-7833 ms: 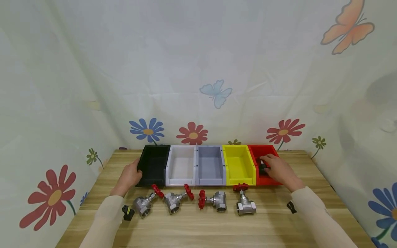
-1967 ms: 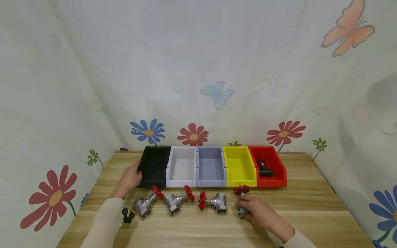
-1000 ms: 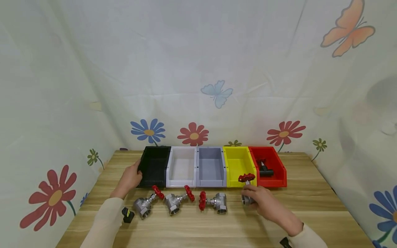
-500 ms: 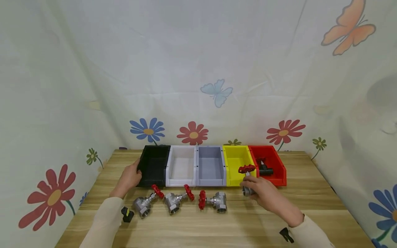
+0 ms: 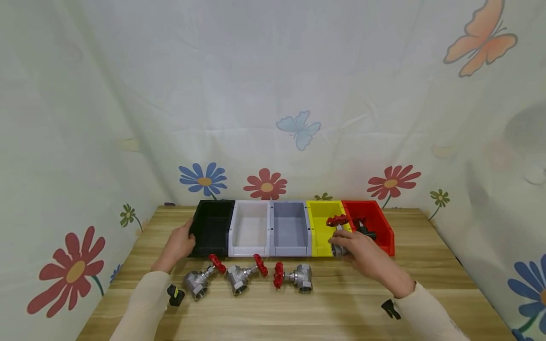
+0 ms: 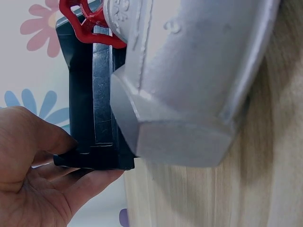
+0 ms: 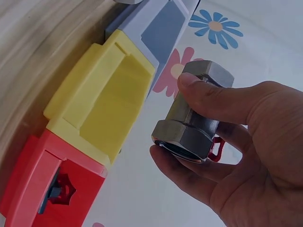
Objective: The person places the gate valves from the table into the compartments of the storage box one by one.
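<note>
My right hand [image 5: 362, 253] grips the metal body of a valve [image 5: 339, 250] with a red handwheel [image 5: 337, 220], held upright over the front of the yellow bin [image 5: 314, 237]. In the right wrist view, the thumb lies on one side of that valve [image 7: 182, 113] and fingers curl behind it. My left hand [image 5: 179, 242] pinches the side wall of the black bin [image 5: 213, 229] at the row's left end. Close to the left wrist camera, another silver valve [image 6: 189, 85] partly covers the black bin [image 6: 102, 94].
Three valves with red handwheels lie on the wooden table: one at left [image 5: 196, 284], a second valve [image 5: 238, 279] and a third valve [image 5: 302, 278]. White [image 5: 249, 251] and grey bins [image 5: 291, 251] stand mid-row. Inside the red bin [image 5: 387, 237] is a black-bodied part [image 5: 364, 229] with a dark red wheel.
My right hand has left the red bin, taken the rightmost valve from the table, and raised it forward to the yellow bin. The left hand has stayed on the black bin.
</note>
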A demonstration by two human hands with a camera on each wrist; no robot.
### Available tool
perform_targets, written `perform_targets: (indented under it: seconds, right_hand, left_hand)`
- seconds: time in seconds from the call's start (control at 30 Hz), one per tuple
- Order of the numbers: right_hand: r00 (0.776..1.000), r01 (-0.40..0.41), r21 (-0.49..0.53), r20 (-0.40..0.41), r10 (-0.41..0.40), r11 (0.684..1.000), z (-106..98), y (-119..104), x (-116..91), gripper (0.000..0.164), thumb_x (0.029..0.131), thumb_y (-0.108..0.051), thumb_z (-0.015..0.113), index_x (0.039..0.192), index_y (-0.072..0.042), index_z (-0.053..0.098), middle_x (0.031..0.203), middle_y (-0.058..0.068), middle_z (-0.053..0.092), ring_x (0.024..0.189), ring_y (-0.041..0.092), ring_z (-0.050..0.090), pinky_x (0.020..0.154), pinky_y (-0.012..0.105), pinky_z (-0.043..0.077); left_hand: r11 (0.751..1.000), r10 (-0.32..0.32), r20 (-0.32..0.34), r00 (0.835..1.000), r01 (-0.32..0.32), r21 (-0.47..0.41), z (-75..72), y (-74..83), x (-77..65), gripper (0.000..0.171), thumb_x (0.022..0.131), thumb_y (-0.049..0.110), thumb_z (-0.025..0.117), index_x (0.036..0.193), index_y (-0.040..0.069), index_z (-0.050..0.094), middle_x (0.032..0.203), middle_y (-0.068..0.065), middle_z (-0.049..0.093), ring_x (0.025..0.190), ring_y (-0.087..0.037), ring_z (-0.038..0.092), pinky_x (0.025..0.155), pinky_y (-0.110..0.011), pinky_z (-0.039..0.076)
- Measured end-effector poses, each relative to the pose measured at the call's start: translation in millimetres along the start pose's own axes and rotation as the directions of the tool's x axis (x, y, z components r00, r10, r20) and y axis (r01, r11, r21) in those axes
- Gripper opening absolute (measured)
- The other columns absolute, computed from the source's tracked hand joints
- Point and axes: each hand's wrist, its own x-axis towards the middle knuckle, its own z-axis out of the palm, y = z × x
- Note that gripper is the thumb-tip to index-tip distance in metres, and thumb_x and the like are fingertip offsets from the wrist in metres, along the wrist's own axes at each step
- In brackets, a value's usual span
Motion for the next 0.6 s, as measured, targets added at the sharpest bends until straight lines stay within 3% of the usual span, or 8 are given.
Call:
perform_targets:
  seconds: [0.6]
  right_hand:
    - [0.998,-0.053,0.025,0.021,0.053,0.998,-2,7,26,0.055,0.077,-0.005,0.081,0.128,-0.017,0.066,0.13,0.005,0.063,0.112,0.025,0.063,0.092,0.043,0.055]
  left_hand:
    - [1.0,0.005,-0.009,1.0,-0.005,-0.006,1.5,-0.9,0.9,0.059,0.09,0.001,0.044,0.146,-0.015,0.032,0.126,-0.043,0.053,0.107,-0.049,0.061,0.089,-0.059,0.05]
